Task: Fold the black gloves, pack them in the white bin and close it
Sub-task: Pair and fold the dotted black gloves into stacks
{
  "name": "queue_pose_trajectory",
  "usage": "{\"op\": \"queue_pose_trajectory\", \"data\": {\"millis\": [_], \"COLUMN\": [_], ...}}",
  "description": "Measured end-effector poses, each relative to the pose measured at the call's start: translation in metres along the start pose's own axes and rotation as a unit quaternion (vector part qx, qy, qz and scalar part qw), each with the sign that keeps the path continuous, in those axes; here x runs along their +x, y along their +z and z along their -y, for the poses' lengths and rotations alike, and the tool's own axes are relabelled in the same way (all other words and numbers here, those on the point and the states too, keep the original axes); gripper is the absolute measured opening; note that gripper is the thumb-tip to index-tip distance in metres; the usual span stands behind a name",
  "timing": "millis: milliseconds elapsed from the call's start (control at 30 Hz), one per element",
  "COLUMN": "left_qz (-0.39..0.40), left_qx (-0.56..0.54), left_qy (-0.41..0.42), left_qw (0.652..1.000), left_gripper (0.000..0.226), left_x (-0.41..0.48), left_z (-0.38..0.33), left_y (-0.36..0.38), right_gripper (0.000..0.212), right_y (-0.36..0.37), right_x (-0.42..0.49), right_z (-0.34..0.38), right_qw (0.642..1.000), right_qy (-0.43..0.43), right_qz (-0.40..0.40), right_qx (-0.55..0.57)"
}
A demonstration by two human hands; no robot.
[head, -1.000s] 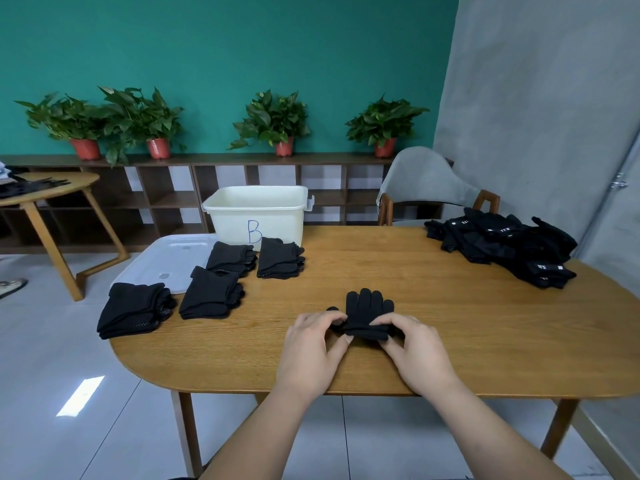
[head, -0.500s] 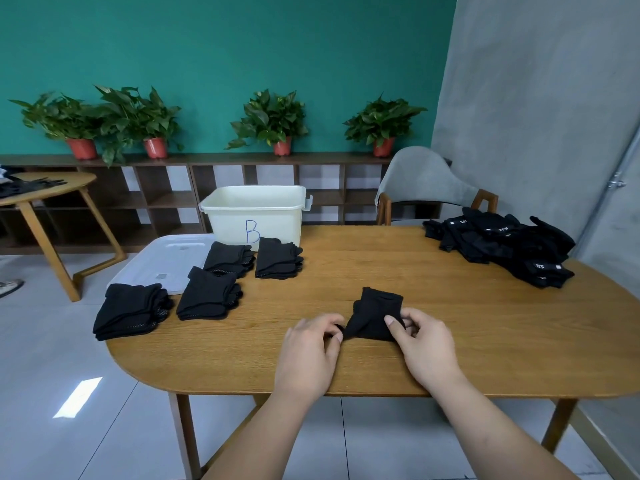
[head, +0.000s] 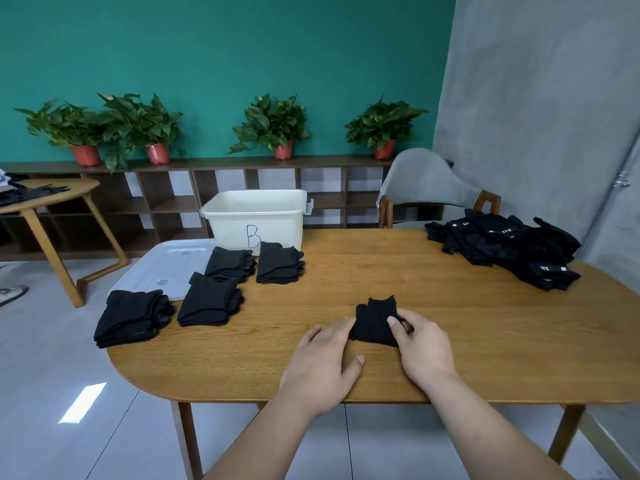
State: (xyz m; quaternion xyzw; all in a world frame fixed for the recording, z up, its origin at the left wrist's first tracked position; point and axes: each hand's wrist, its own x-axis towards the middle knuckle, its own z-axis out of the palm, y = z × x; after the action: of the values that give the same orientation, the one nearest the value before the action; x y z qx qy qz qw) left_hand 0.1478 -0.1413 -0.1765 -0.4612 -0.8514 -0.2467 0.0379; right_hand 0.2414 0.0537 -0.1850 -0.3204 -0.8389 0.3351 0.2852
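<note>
On the wooden table (head: 363, 268), the left hand (head: 322, 358) lies flat with straight fingers touching the folded black glove (head: 372, 318), whose right side the right hand (head: 420, 344) pinches; beyond stands the lidless white bin (head: 256, 216)

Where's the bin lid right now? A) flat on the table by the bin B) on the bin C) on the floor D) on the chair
A: the lid lies flat on the table beside the bin, which stands open.
</note>
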Motion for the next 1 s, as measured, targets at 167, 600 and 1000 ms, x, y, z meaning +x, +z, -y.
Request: {"op": "queue_pose_trajectory", "data": {"millis": [167, 600, 1000], "left_qz": [-0.017, -0.03, -0.002], "left_qx": [0.021, 0.012, 0.044], "left_qy": [0.012, 0.005, -0.002], "left_qw": [1.0, 0.999, 0.999], "left_gripper": [0.064, 0.051, 0.058], "left_x": [0.0, -0.006, -0.006], "left_z": [-0.001, -0.003, -0.007], "left_y": [0.001, 0.003, 0.0], "right_gripper": [0.037, 0.035, 0.043], "right_y": [0.0, -0.001, 0.005], "right_x": [0.001, -0.002, -0.014], "right_z": [0.007, 0.013, 0.019], "right_qw": [1.0, 0.999, 0.988], "right_qy": [0.009, 0.037, -0.055], "right_qz": [-0.005, -0.001, -0.103], "right_qx": [-0.01, -0.028, -0.106]}}
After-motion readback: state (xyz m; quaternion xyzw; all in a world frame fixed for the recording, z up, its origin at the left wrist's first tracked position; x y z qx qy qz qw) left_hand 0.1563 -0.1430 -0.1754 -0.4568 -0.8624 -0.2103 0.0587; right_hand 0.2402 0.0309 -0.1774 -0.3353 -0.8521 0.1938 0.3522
